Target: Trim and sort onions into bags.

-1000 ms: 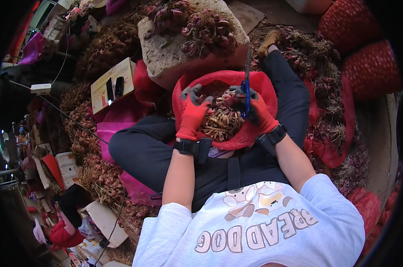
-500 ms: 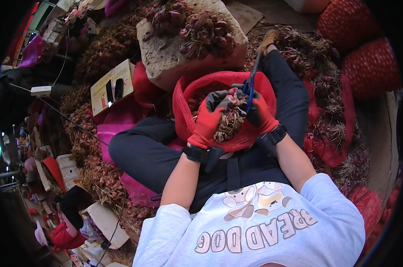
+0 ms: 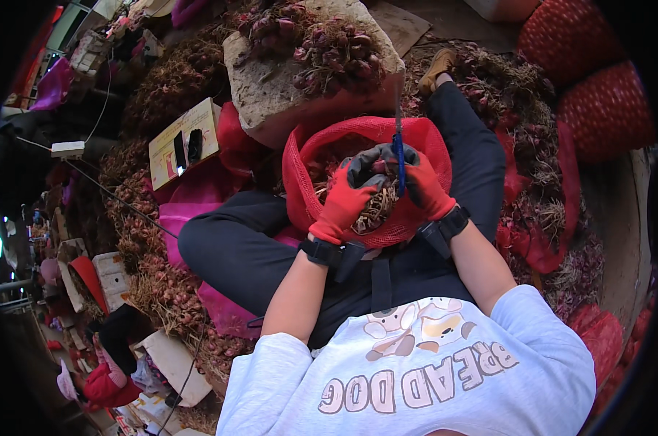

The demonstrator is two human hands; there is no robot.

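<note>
A red mesh bag (image 3: 298, 163) stands wide at the mouth between my bent legs, with dry shallot trimmings (image 3: 374, 212) inside. Over it, both hands meet in red gloves with dark grey fingers. My left hand (image 3: 348, 190) has its fingers curled round a reddish shallot (image 3: 379, 167), partly hidden by the glove. Gripped in my right hand (image 3: 425, 183) is a pair of scissors (image 3: 398, 156) with blue handles, its blades pointing away from me. The fingertips of the two hands touch or nearly touch.
Beyond the bag, a pale foam block (image 3: 260, 94) carries shallot bunches (image 3: 340, 54). A cardboard box (image 3: 162, 149) with two dark devices lies left of it. Heaps of shallots (image 3: 151, 280) surround me; full red mesh sacks (image 3: 605, 109) stand far right. A person in red (image 3: 107, 385) is at lower left.
The scissors have swung from leaning right to nearly upright, their blades now over the foam block's edge. My hands have drawn closer together, and the shallot is more covered by my fingers.
</note>
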